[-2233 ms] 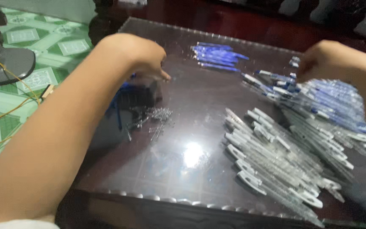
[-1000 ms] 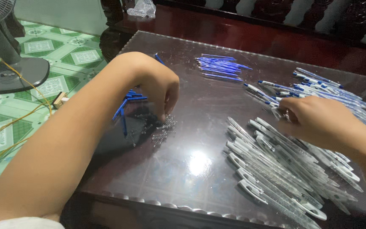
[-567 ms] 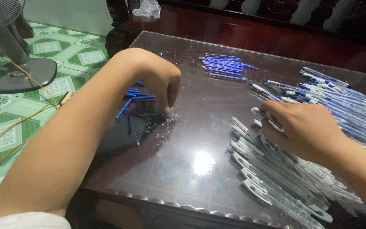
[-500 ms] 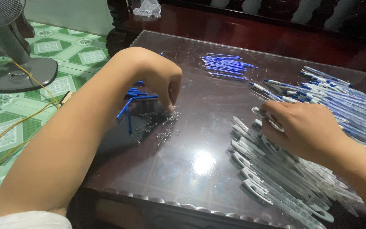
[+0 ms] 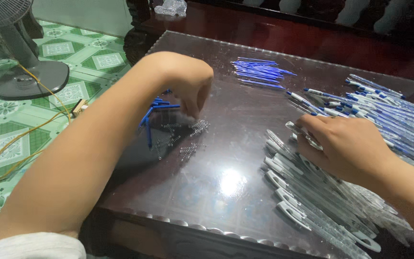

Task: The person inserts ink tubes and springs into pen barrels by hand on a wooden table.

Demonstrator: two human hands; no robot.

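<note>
While left hand (image 5: pixel 188 88) pinches at springs (image 5: pixel 188 139) | right hand (image 5: pixel 346 146) grips clear pen barrel (image 5: pixel 303 135)

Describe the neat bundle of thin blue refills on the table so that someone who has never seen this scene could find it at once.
Start at the dark glass-topped table and look to its far edge, between the left hand and the right hand. The bundle of thin blue refills lies there alone, all parallel. Unlike the scattered blue sticks by the left hand, it is tidy, and it is far slimmer than the clear pen barrels.

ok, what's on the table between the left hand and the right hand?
Head view: mostly bare glass tabletop between left hand and right hand, with small metal springs scattered near the left.
</note>
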